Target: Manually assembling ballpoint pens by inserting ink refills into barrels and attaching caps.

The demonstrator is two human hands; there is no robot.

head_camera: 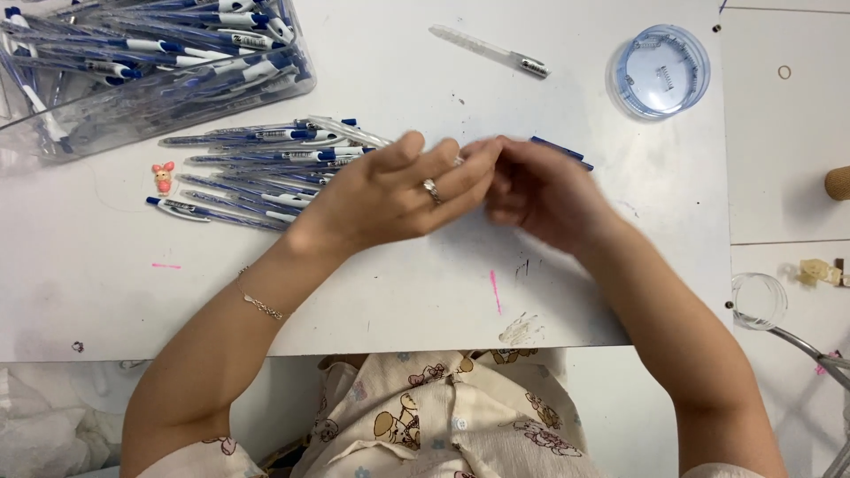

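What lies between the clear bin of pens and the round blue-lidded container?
In the head view, one clear pen barrel lies alone on the white table between the bin and the container.

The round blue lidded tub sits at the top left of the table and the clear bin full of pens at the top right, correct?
Swapped. The head view shows the round blue tub at the top right and the clear bin of pens at the top left.

Bright, even overhead light washes the white tabletop (pixel 398 292), leaving only faint, soft shadows. Glare glints off the clear plastic bin (pixel 177 106). The right hand (pixel 540 190) is motion-blurred; elsewhere focus is sharp.
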